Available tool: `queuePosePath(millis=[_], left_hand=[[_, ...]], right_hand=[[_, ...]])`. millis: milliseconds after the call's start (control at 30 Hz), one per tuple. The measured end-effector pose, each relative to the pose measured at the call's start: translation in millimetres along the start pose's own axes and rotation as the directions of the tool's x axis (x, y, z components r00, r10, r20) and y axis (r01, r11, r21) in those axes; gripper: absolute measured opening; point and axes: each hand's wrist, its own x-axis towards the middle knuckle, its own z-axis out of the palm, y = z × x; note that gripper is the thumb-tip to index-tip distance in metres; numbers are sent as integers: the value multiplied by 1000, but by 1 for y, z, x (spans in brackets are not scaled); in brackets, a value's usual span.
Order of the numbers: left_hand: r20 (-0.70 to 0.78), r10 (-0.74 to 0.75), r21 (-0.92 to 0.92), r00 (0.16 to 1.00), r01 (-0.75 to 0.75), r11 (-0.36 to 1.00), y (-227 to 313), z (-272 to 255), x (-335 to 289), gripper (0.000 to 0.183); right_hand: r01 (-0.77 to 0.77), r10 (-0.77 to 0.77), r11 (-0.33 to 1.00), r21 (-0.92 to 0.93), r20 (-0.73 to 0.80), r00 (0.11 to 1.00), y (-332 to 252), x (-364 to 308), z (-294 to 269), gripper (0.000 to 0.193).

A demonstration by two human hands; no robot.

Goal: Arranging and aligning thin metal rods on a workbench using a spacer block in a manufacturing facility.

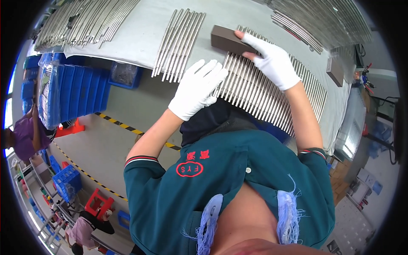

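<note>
My right hand [276,63], in a white glove with bare thumb and index fingertip, grips one end of a brown rectangular block [227,40]. The block sits over the upper ends of a wide row of shiny metal rods [259,87], laid side by side on the table. At the left end of that row is my gloved left hand [199,87], its fingers stretched out and the thumb side against the nearest rods. Whether it presses on them I cannot tell. Farther left, a smaller group of rods [179,44] lies apart, its lower ends reaching the table's near edge.
More rods [85,21] lie at the far left of the white-covered table [140,38], others [297,32] at the far right. A second brown block [335,72] rests near the right edge. Blue bins [85,89] stand on the floor at left. Two people are at left.
</note>
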Motion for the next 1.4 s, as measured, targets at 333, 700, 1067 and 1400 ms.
queuePosePath(millis=[333, 700, 1067, 1400], left_hand=[[104, -51, -24, 993, 54, 998, 6, -9, 5, 70], [197, -40, 11, 980, 38, 999, 23, -12, 5, 78], [266, -93, 70, 960, 77, 995, 20, -19, 5, 80], [215, -143, 156, 966, 110, 982, 9, -27, -4, 83]], right_hand=[[-166, 205, 974, 151, -293, 934, 41, -67, -52, 60], [-322, 244, 940, 117, -887, 392, 161, -152, -85, 66], [-289, 250, 935, 203, -958, 137, 159, -153, -91, 57], [-263, 258, 939, 220, -959, 117, 162, -154, -92, 63]])
